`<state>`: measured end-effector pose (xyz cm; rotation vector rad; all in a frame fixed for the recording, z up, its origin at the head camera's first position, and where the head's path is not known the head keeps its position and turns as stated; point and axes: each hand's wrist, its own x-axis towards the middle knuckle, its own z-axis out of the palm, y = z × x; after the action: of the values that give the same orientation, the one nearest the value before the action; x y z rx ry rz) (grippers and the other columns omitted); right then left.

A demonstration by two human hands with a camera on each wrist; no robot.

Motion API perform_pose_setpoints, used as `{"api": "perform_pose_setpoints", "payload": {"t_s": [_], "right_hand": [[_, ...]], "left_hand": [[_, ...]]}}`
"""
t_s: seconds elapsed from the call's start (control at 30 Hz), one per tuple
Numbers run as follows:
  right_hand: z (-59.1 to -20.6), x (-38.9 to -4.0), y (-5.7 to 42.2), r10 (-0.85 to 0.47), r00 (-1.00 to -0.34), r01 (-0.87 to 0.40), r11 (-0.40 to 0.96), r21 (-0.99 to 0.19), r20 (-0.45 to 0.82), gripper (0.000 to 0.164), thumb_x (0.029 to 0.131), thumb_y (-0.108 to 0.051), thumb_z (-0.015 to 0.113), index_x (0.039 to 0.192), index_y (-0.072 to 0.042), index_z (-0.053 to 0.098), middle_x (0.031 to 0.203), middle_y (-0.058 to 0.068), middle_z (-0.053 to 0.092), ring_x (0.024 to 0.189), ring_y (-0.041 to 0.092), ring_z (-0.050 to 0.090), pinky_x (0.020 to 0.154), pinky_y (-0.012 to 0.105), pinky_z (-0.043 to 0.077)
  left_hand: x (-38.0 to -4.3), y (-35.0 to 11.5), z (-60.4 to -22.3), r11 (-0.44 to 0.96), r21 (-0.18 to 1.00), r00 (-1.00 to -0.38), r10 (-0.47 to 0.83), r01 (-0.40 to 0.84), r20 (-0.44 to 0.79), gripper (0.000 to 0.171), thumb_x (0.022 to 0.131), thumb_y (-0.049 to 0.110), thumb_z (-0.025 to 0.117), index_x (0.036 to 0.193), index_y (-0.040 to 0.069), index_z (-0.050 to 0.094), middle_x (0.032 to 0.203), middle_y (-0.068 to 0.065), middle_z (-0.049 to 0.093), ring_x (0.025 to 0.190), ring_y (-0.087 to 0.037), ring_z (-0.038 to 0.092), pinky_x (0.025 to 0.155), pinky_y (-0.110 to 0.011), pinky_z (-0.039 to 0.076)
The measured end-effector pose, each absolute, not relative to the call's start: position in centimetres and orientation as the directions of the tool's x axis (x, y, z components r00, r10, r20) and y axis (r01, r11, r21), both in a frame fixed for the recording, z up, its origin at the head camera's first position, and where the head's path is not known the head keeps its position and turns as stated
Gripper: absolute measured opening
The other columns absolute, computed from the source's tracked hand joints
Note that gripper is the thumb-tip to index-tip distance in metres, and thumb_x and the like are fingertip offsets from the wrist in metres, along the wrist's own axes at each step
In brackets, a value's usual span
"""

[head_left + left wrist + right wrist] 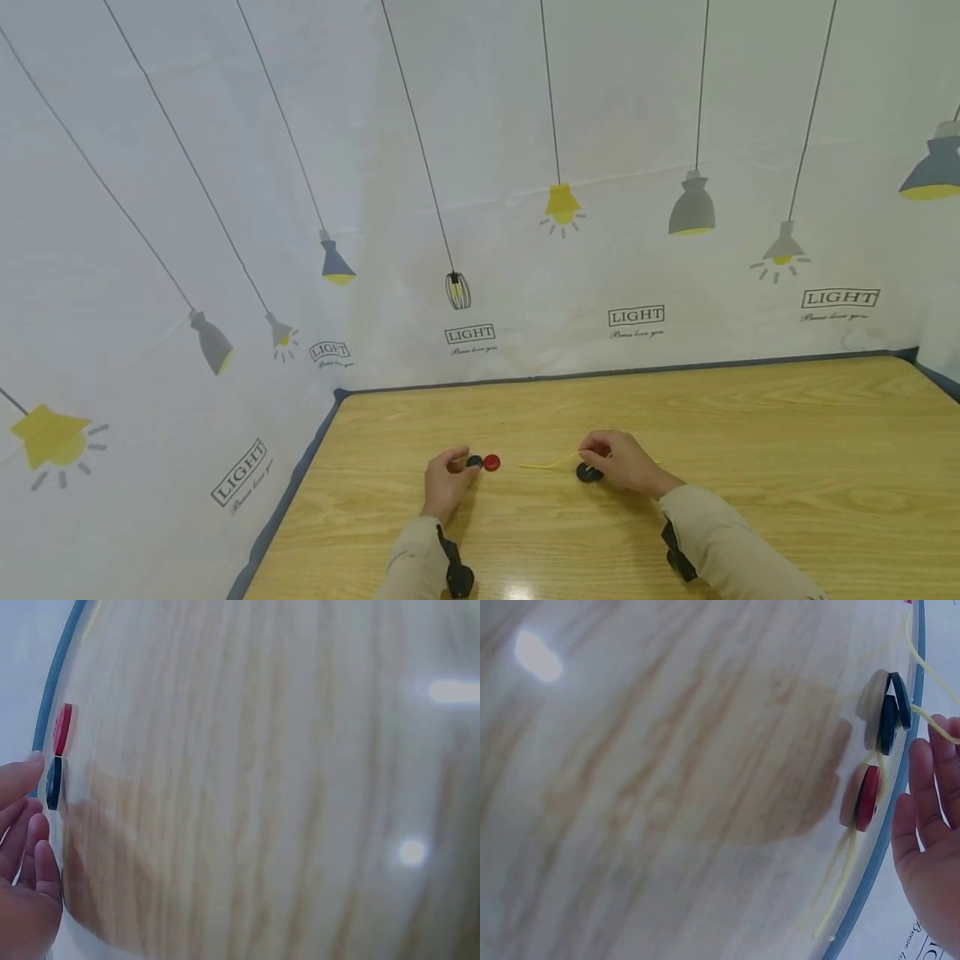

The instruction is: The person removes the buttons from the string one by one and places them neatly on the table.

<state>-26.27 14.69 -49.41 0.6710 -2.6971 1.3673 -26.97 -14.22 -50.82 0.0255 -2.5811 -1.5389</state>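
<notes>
My right hand pinches a yellow string above the table. In the right wrist view, that string runs from the fingers to two black buttons, one tilted against the other. Beside them a red button stands out against the table, with string tails trailing past it; the hand hides it in the head view. On the left, another black button lies against another red button. My left hand is at that black button, its fingertips right by the rim and its fingers loosely bent.
The wood-grain table has a dark blue edge. White sheeting printed with lamps rises behind it and along the left. Black wrist straps sit over the beige sleeves.
</notes>
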Motion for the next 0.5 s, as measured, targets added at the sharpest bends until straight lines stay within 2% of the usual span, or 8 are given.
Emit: {"api": "perform_pose_setpoints", "payload": {"t_s": [0.2,0.5], "right_hand": [[-49.3,-26.3,14.5,-0.368,-0.900,-0.406,0.513,-0.757,0.233,0.010,0.087,-0.010,0.055,0.086,-0.003,0.062,0.078,-0.003,0.058,0.069,0.009,0.050,0.061,0.025,0.044],[-49.1,-26.4,14.4,-0.404,-0.881,-0.437,0.492,-0.753,0.247,0.011,0.087,-0.011,0.056,0.088,-0.002,0.063,0.081,0.003,0.062,0.070,0.010,0.053,0.062,0.024,0.045]], "left_hand": [[-27.5,-13.3,-50.3,0.368,0.926,-0.981,-0.132,0.083,0.141,0.032,0.073,0.001,0.069,0.103,-0.007,0.061,0.094,-0.021,0.060,0.077,-0.024,0.056,0.063,-0.027,0.046],[-26.8,-9.8,-49.5,0.305,0.932,-0.979,0.007,0.196,0.204,0.023,0.075,0.000,0.067,0.097,-0.007,0.062,0.089,-0.018,0.061,0.074,-0.019,0.053,0.063,-0.021,0.042]]}}
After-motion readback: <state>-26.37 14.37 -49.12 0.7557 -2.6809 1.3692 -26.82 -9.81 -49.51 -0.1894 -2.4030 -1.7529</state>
